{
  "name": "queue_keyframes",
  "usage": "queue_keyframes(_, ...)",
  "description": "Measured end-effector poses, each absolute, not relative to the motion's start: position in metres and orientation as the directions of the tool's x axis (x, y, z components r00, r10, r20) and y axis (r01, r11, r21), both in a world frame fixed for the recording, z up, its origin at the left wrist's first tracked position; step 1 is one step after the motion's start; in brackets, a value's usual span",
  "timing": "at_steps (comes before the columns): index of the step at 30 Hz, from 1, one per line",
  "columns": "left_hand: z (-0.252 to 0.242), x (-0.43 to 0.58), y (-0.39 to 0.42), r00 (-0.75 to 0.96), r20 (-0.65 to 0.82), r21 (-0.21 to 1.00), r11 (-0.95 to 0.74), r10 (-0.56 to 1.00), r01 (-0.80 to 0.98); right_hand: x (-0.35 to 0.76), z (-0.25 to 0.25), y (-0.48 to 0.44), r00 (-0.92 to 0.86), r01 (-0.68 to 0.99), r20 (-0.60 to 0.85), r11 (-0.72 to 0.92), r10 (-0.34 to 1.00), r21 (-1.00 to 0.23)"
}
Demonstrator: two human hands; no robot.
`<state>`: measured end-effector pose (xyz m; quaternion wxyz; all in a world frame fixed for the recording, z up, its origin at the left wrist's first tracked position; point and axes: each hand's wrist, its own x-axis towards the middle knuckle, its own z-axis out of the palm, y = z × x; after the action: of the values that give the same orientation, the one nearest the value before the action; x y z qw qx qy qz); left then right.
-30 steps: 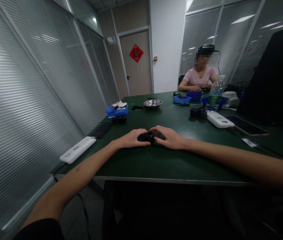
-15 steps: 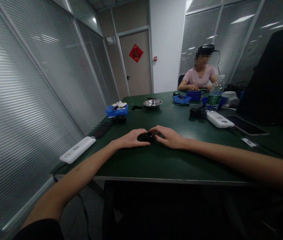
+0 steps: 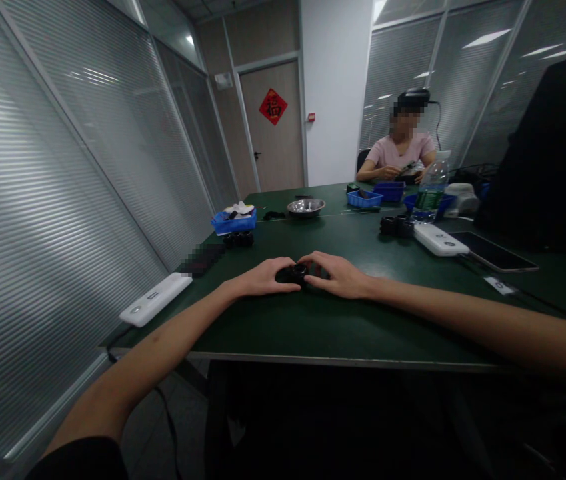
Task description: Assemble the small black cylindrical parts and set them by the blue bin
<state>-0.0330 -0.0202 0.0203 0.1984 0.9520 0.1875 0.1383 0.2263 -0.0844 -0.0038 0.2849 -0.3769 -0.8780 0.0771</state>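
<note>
Bench [image 3: 363, 327] dark green, bare hands working near its near edge. Co-worker [image 3: 403, 155] at far end has now lifted and tilted a small item [image 3: 405, 170]; separate work. Blue basket [image 3: 235, 224] and metal bowl [image 3: 307, 215] farther back, unmoved, well apart from the hands. Right hand [image 3: 337, 273]: thumb has just come back in against the black object [image 3: 291, 275], fingers arched over its right end; probably means both hands steady or work it. Whether that grip really pinches, cannot tell. Left hand [image 3: 265, 275]: grip clamped on the left end, thumb on near side, fingers on far side, no shift. Object sits between the hands, at or just above the bench top, contact unclear. Looks glossy, rounded, low, roughly lying sideways; round raised part on top at right, finer detail too dark
</note>
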Motion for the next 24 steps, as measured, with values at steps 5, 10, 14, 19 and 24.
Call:
queue_keyframes(5, 0.0202, -0.0327, -0.0206, 0.89, 0.198, 0.433, -0.851, 0.411, 0.297, 0.2262, -0.004, -0.0845, -0.555, 0.614, 0.461, 0.714, 0.693, -0.335)
queue_keyframes(10, 0.0187, -0.0325, -0.0201, 0.89, 0.201, 0.413, -0.86, 0.408, 0.301, 0.2272, -0.006, -0.0814, -0.56, 0.601, 0.466, 0.723, 0.685, -0.34)
queue_keyframes(14, 0.0193, -0.0326, -0.0207, 0.892, 0.194, 0.415, -0.858, 0.408, 0.302, 0.2272, -0.0068, -0.0792, -0.549, 0.59, 0.479, 0.724, 0.685, -0.358)
queue_keyframes(19, 0.0195, -0.0326, -0.0207, 0.89, 0.192, 0.425, -0.853, 0.413, 0.304, 0.2276, -0.0073, -0.0786, -0.549, 0.59, 0.477, 0.722, 0.687, -0.361)
queue_keyframes(24, 0.0187, -0.0327, -0.0194, 0.891, 0.2, 0.415, -0.859, 0.408, 0.3, 0.2278, -0.0059, -0.0817, -0.555, 0.607, 0.452, 0.711, 0.699, -0.354)
